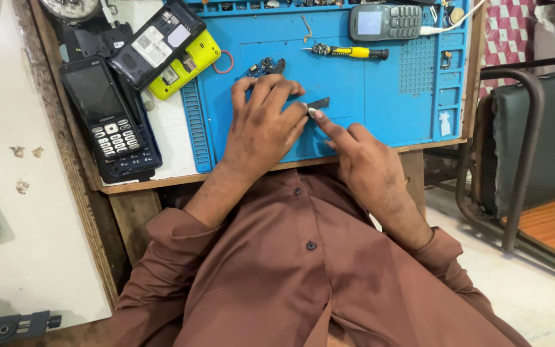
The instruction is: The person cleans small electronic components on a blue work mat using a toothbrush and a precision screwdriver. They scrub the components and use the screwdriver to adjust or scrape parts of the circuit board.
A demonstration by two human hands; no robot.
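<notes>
Head view: the left hand (261,125) lies flat on the blue mat (380,96) near the table's front edge, fingers spread, holding nothing. The right hand (364,164) points its forefinger at a small dark part (319,103), the tip touching its near end; no grip closed. A screwdriver (348,51) lies farther back. Phones (107,115) sit at the left edge.

Matt blue rubbery mat (380,96), worn wooden bench (130,212)

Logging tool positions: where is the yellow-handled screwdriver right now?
In the head view, the yellow-handled screwdriver lies flat on the blue work mat, beyond both hands, just below the grey keypad phone.
</notes>
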